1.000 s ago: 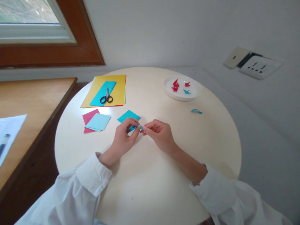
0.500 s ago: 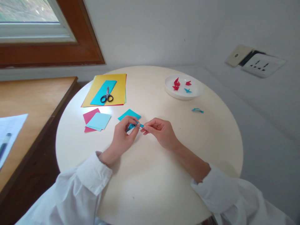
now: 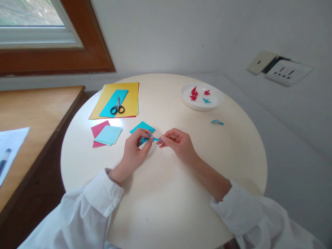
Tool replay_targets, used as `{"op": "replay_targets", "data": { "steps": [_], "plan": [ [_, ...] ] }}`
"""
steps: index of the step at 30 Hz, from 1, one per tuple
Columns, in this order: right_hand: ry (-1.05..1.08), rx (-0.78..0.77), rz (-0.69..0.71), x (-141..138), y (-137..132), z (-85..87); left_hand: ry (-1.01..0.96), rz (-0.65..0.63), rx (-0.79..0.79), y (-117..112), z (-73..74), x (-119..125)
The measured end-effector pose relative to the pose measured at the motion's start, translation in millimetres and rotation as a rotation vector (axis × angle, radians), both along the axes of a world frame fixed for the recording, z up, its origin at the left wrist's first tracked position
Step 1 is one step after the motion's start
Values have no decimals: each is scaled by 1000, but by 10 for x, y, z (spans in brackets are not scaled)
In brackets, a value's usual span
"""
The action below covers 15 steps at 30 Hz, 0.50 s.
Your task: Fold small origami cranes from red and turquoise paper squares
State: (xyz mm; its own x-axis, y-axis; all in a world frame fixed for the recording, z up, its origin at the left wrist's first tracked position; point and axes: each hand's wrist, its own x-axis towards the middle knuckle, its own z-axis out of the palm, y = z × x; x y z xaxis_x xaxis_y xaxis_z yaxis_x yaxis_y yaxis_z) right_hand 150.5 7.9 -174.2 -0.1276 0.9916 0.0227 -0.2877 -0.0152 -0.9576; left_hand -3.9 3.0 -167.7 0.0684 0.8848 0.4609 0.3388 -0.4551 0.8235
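My left hand (image 3: 135, 150) and my right hand (image 3: 177, 143) meet over the middle of the round cream table (image 3: 168, 207). Both pinch a small folded teal paper piece (image 3: 150, 139) between fingertips; the left holds its body, the right grips a thin point sticking out to the right. Just behind my left hand lies a flat teal paper square (image 3: 142, 127). Both arms wear white sleeves.
Scissors (image 3: 117, 107) lie on a teal strip over yellow sheets (image 3: 131, 98) at the back left. Pink and pale blue squares (image 3: 107, 135) lie nearer. A white plate (image 3: 202, 103) holds several tiny folded red and teal figures. A loose teal scrap (image 3: 217, 122) lies right. A wooden desk (image 3: 33, 114) stands left.
My right hand has drawn slightly to the right, pulling the thin point of the teal piece out longer. My left hand has barely moved.
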Motion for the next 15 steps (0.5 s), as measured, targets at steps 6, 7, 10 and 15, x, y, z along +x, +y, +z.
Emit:
{"op": "replay_targets", "data": {
  "steps": [6, 7, 10, 15],
  "plan": [
    [4, 23, -16, -26, -8, -22, 13, 6, 1, 5, -41, -8],
    [0, 22, -22, -30, -9, -25, 19, 6, 1, 4, -44, -9],
    [0, 22, -42, -38, -11, -27, 26, 10, 5, 0, -43, -5],
    [-9, 39, -63, -44, -17, -30, 21, 13, 3, -8, -34, 7]
  ]
}}
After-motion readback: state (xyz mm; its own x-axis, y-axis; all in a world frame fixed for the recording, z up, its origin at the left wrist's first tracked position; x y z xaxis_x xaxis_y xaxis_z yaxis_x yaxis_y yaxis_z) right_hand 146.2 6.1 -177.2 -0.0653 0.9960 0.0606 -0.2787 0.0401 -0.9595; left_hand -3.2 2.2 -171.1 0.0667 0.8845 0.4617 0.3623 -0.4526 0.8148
